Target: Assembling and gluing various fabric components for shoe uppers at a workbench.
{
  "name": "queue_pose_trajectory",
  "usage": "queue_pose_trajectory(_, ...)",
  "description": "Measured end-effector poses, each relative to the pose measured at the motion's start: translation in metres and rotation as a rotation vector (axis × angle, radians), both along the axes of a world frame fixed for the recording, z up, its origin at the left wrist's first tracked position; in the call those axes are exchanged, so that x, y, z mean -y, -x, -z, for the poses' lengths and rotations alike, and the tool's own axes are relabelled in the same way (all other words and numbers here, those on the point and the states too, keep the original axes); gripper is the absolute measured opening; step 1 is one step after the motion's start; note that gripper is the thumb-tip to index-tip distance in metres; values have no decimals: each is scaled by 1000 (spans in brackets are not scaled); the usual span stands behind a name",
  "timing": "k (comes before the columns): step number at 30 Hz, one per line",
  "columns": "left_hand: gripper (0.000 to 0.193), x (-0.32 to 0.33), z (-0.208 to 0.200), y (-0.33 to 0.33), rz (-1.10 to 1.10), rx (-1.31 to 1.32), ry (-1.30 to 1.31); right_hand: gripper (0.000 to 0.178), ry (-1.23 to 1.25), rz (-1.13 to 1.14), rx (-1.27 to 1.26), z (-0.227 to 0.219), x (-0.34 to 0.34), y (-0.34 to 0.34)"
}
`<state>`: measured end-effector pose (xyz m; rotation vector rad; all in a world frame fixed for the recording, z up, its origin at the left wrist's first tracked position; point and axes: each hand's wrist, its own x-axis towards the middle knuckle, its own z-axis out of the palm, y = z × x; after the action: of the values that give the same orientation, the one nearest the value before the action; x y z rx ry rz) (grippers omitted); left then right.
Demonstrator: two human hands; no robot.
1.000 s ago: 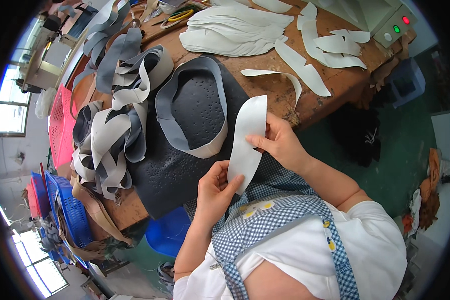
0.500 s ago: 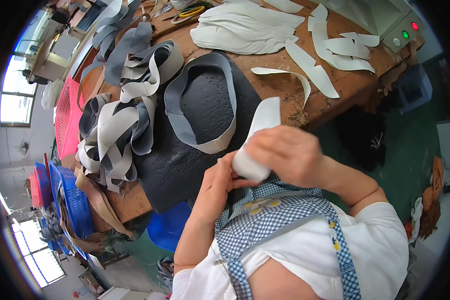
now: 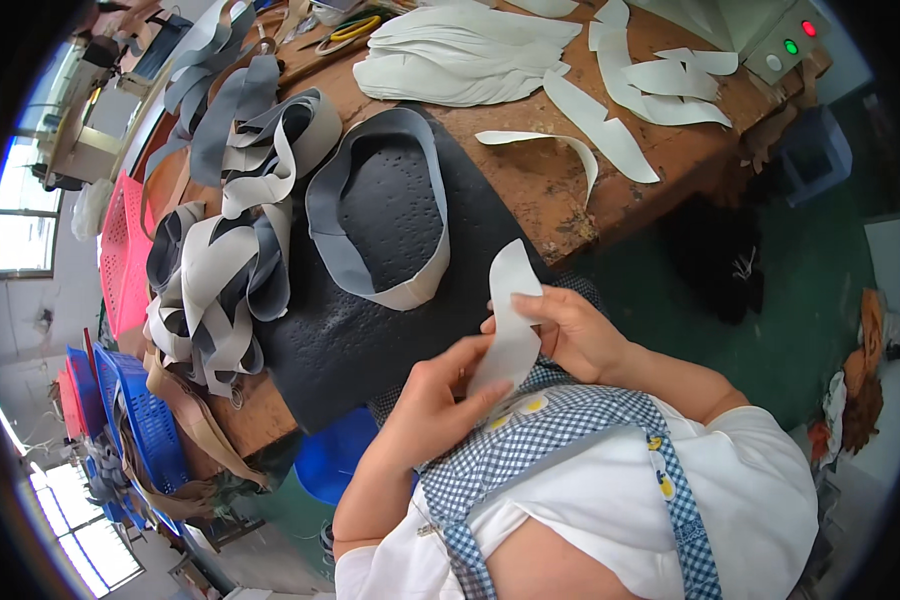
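Note:
Between both hands I hold a curved white strip [image 3: 511,318], raised in front of my checked apron [image 3: 590,420]. My left hand [image 3: 442,398] is closed on its lower end, thumb on top. The fingers of my right hand [image 3: 570,325] pinch its right edge near the middle, thumb in front. Just beyond, on a pitted black mat [image 3: 320,360], stands a closed grey and off-white band loop [image 3: 430,285]. Left of the loop lies a tangled heap of similar grey and off-white bands [image 3: 210,280].
A stack of white curved pieces [image 3: 460,60] lies on the brown worktable [image 3: 540,220]. Loose white pieces [image 3: 610,135] sit to its right, near a box with lit buttons [image 3: 790,46]. Yellow-handled scissors [image 3: 355,30] lie at the back. Pink [image 3: 125,250] and blue baskets [image 3: 140,420] stand left.
The white strip was bunched upright, with my right hand sweeping over it. Now it is spread flatter and tilted, and my right hand pinches its edge. The view has shifted slightly.

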<state>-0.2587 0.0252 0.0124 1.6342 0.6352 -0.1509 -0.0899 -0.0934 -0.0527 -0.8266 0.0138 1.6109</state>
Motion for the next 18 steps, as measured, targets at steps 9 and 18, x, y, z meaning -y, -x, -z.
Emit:
queue_pose_trajectory(9,25,-64,8,-16,11,140,-986,26,-204,71,671,-21,-20,-12)
queue_pose_trajectory(18,22,-49,22,-51,-466,419,-105,26,-317,250,864,-40,-40,-23)
